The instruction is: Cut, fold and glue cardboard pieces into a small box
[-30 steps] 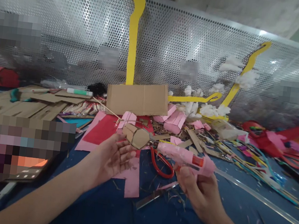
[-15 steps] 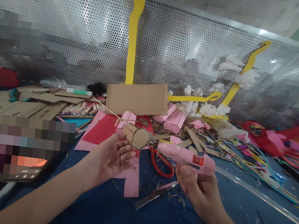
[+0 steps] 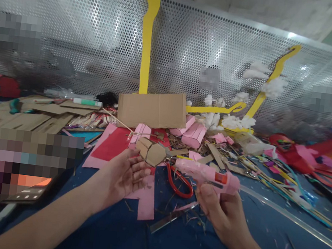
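Observation:
My right hand [image 3: 219, 208] is wrapped round the grip of a pink hot glue gun [image 3: 205, 173]. A long clear glue stick [image 3: 282, 213] runs out of its back to the right. The gun's nozzle points left, at the edge of a small faceted cardboard piece [image 3: 155, 154]. Thumb and index finger of my left hand [image 3: 123, 174] pinch this piece at its left side, and the other fingers curl loosely below it. Red-handled scissors [image 3: 181, 187] lie under the gun. A strip of pink paper [image 3: 146, 205] lies below my left fingers.
A cardboard box [image 3: 152, 108] with a yellow wavy strip [image 3: 147, 53] stands before a perforated metal panel [image 3: 181, 49]. A metal ruler-like strip [image 3: 169, 220] lies in front. Cardboard sheets [image 3: 33, 124] pile at left. Pink folded paper shapes [image 3: 193, 134] and sticks fill the back.
Almost nothing differs. Both hands, the glue gun and the cardboard piece keep nearly the same place, with only a tiny shift.

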A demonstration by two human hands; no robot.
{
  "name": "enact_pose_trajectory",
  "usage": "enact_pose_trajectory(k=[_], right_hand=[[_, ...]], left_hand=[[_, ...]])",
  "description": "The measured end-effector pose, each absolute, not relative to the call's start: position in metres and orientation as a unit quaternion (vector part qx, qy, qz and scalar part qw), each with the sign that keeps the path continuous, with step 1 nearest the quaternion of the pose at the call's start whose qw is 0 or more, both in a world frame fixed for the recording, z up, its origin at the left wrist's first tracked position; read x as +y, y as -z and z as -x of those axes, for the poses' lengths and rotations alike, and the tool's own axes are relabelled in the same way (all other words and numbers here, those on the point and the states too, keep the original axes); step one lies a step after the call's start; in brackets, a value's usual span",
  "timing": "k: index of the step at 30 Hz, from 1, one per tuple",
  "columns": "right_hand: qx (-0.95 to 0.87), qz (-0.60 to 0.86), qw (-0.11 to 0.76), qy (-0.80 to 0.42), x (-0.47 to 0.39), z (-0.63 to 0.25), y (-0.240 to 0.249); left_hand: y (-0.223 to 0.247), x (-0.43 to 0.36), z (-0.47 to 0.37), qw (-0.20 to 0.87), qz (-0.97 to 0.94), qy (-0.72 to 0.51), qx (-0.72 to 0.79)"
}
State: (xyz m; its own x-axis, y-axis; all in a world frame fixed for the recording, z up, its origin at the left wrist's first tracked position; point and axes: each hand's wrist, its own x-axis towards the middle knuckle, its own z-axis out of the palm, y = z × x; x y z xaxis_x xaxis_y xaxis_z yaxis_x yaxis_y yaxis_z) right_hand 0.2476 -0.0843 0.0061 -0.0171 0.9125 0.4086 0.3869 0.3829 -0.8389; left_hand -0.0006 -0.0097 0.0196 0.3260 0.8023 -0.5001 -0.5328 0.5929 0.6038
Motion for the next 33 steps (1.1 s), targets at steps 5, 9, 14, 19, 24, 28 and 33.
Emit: enact_pose_trajectory(k=[5,9,14,19,24,28,33], right_hand=[[-0.666,0.497,0.493,-0.256,-0.084,-0.248,-0.006],[-0.668,0.498,0.491,-0.255,-0.084,-0.249,-0.005],[-0.668,0.496,0.486,-0.268,-0.084,-0.247,-0.006],[-0.672,0.487,0.487,-0.272,-0.085,-0.245,-0.009],[-0.671,0.495,0.483,-0.268,-0.085,-0.248,-0.003],[-0.679,0.494,0.465,-0.282,-0.086,-0.251,0.005],[-0.670,0.493,0.484,-0.272,-0.086,-0.250,0.003]], left_hand=[[-0.024,-0.012,-0.001,0.791,-0.166,-0.418,0.415],[-0.023,-0.011,-0.001,0.794,-0.165,-0.423,0.405],[-0.016,-0.008,0.002,0.803,-0.167,-0.423,0.387],[-0.020,-0.010,0.001,0.798,-0.164,-0.425,0.395],[-0.023,-0.011,-0.001,0.793,-0.173,-0.427,0.399],[-0.022,-0.010,0.000,0.795,-0.162,-0.427,0.399],[-0.021,-0.010,0.000,0.798,-0.164,-0.427,0.393]])
